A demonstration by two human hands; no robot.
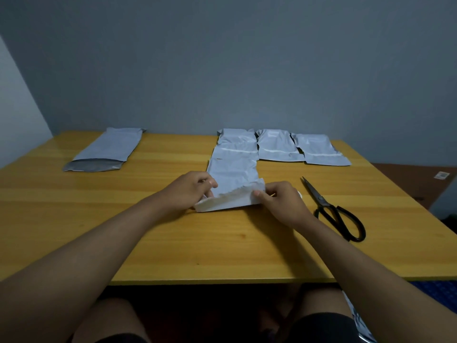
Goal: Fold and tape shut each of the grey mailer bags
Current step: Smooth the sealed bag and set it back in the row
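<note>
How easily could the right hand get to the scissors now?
Probably easily: the scissors lie on the bare table just right of the right hand, nothing between. But that hand is pinching the bag, so it must let go first.

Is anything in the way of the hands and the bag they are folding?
No. Both the left hand and the right hand already pinch the near end of the grey bag. The scissors lie off to the right, apart from it.
</note>
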